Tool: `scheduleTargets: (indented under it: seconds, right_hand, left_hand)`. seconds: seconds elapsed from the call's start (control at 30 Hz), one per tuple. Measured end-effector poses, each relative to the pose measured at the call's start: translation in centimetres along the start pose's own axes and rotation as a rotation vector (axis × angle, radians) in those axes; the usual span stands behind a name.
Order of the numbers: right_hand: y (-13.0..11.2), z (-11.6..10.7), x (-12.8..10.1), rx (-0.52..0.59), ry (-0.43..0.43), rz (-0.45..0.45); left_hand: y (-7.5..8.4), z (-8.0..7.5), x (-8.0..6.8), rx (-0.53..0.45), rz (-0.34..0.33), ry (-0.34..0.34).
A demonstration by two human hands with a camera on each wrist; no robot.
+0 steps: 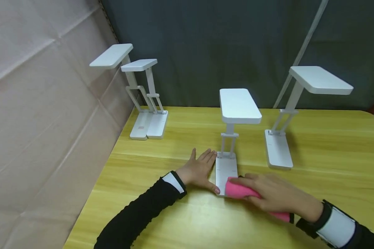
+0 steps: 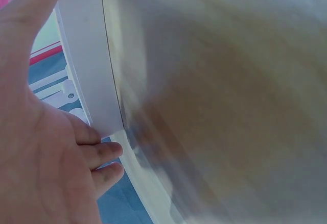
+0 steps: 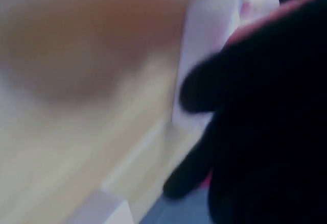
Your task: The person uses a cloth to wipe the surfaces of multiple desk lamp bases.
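Cloth (image 1: 240,190) pt. hidden, gripped by R hand (image 1: 272,193); L hand (image 1: 199,171) spread, touching lamp base (image 1: 226,171)

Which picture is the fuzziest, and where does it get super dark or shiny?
Right wrist view: fuzziest, with the right hand looking almost solid black; left wrist view: the left hand is clearer, but a blurry dark patch spreads beside the white lamp base; head view: sharpest, with pale glare on the wooden tabletop and a soft shadow by the rightmost lamp.
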State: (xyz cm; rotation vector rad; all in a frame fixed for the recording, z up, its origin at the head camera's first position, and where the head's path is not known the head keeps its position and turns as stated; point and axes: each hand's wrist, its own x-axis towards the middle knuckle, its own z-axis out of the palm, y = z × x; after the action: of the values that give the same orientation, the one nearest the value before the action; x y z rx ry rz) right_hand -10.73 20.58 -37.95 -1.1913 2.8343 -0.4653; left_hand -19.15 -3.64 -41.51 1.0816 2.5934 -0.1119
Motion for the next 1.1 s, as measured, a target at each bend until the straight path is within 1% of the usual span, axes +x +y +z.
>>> scheduleTargets:
  seconds: [0.07, 0.17, 0.23, 0.3, 0.37, 0.43, 0.5, 0.57, 0.7, 0.9, 1.0, 1.1]
  right_hand:
    - [0.9, -0.9, 0.3, -0.075, 0.017, 0.126]
    - [2.4, -1.1, 1.5, -0.212, 0.048, 0.297]
    - [3.1, -0.7, 2.3, -0.263, 0.068, 0.365]
    - [3.6, 0.2, 2.9, -0.299, 0.103, 0.395]
    - [3.9, 1.1, 3.3, -0.335, 0.139, 0.396]
    - [4.1, 1.8, 3.7, -0.374, 0.156, 0.380]
    - [4.1, 2.3, 3.9, -0.401, 0.154, 0.363]
    - [4.0, 2.5, 3.8, -0.418, 0.132, 0.343]
    - [3.5, 2.4, 3.1, -0.391, 0.084, 0.310]
    - [2.1, 2.3, 1.0, -0.353, 0.034, 0.234]
    - [1.3, 2.3, 0.1, -0.331, 0.016, 0.193]
    - [0.7, 2.3, -0.6, -0.324, 0.027, 0.159]
  left_hand:
    - [0.1, 0.2, 0.1, -0.005, 0.005, 0.006]
    - [-0.2, 0.3, 0.0, -0.007, 0.004, 0.016]
    - [-0.2, 0.3, 0.0, -0.017, 0.004, 0.016]
    - [-0.3, 0.2, -0.1, -0.027, 0.007, 0.017]
    - [-0.2, 0.2, -0.1, -0.037, 0.013, 0.020]
    - [-0.1, 0.2, 0.0, -0.041, 0.017, 0.022]
    - [-0.1, 0.1, 0.0, -0.043, 0.019, 0.022]
    - [-0.1, 0.1, -0.1, -0.038, 0.018, 0.020]
    - [-0.2, 0.0, -0.1, -0.014, 0.012, 0.027]
    - [-0.2, 0.2, 0.0, -0.009, 0.020, 0.034]
    - [-0.1, 0.3, 0.0, -0.008, 0.021, 0.035]
    - [-0.1, 0.2, 0.0, -0.004, 0.019, 0.036]
